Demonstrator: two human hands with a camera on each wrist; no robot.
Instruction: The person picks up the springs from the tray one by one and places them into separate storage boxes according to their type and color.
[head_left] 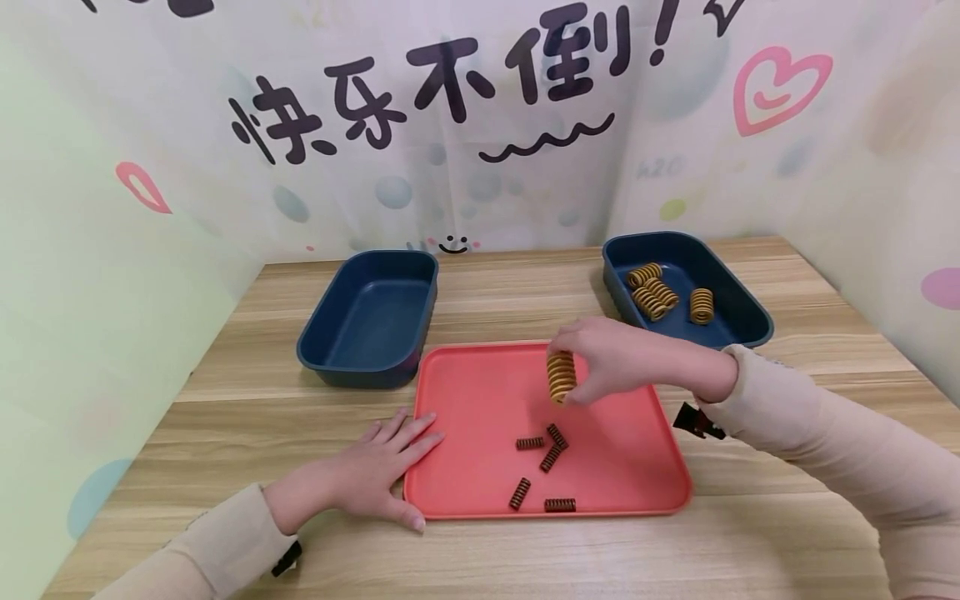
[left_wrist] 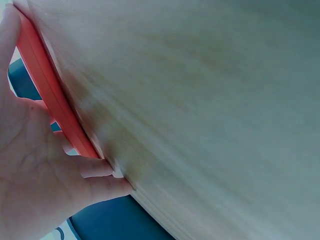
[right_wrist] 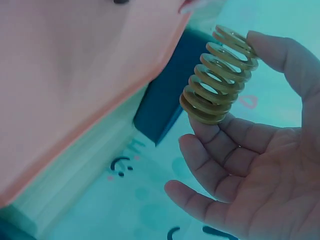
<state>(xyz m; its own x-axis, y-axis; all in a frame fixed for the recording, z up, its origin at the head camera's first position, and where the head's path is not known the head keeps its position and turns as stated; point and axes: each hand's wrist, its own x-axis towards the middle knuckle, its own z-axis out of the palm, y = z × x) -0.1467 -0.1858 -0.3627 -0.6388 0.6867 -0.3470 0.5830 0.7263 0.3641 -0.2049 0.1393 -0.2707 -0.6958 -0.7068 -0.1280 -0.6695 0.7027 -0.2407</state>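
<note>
My right hand [head_left: 618, 357] pinches a large yellow spring [head_left: 561, 377] above the red tray [head_left: 480, 383]. In the right wrist view the thumb and a finger of the hand [right_wrist: 260, 155] hold the spring [right_wrist: 215, 80] at its two ends. My left hand [head_left: 367, 471] lies with spread fingers on the tray's left edge; the left wrist view shows the hand [left_wrist: 45, 170] against the red rim [left_wrist: 57, 95]. Several small dark springs [head_left: 529, 443] lie in the tray's lower middle, one [head_left: 559, 505] along its near edge.
An empty blue bin [head_left: 375, 321] stands behind the tray at the left. Behind it at the right, another blue bin [head_left: 738, 312] holds several large yellow springs [head_left: 702, 306]. A printed cloth [head_left: 450, 183] hangs behind the wooden table [head_left: 495, 554].
</note>
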